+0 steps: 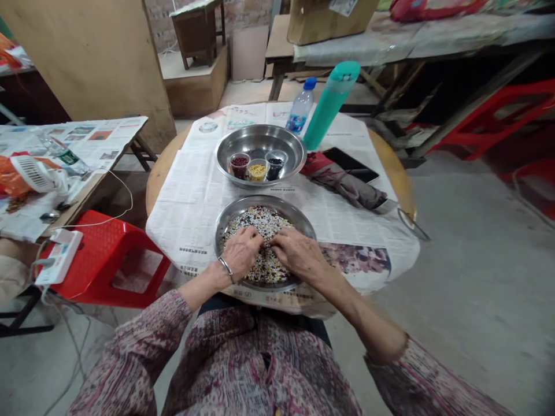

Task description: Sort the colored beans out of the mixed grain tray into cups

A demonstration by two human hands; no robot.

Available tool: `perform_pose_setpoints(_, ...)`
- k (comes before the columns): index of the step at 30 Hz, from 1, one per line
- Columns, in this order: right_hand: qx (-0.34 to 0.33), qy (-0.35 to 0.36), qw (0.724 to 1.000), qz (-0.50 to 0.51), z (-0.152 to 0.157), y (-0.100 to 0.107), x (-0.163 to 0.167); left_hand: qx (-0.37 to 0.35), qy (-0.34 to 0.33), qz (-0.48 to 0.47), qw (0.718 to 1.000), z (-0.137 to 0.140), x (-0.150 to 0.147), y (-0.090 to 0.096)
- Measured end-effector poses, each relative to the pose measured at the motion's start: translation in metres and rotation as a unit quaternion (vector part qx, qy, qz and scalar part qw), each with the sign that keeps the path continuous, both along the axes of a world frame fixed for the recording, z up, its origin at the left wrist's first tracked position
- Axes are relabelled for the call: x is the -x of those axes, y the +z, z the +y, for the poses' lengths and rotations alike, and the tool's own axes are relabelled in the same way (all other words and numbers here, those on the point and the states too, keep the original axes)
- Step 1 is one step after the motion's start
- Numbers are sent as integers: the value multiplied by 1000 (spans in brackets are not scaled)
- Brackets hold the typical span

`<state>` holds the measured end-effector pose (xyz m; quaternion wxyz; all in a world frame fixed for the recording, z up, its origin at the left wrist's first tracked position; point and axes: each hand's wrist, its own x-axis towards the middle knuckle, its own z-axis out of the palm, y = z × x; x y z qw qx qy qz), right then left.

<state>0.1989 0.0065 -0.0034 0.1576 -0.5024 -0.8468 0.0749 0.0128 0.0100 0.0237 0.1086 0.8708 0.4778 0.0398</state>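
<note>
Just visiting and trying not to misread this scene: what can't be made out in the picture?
All in the head view:
- Left hand and right hand: their curled shape hides whether either pinches anything.
- Mixed grains: those beneath the hands are covered.
- Newspaper: its fine print is too small to read.
- Cardboard box: its top is cut off by the upper edge.
</note>
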Motion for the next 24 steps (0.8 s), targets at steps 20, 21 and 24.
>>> perform_pose_setpoints(20,132,-45,982,127,25,11,19,71,112,-110,985,21,-8,-3)
perform_pose_setpoints(21,117,-25,984,129,17,10,16,64,88,-118,987,13,-7,-4)
perform_pose_setpoints(24,70,9,989,132,-4,6,7,70,-4,-140,988,-11,-2,-6)
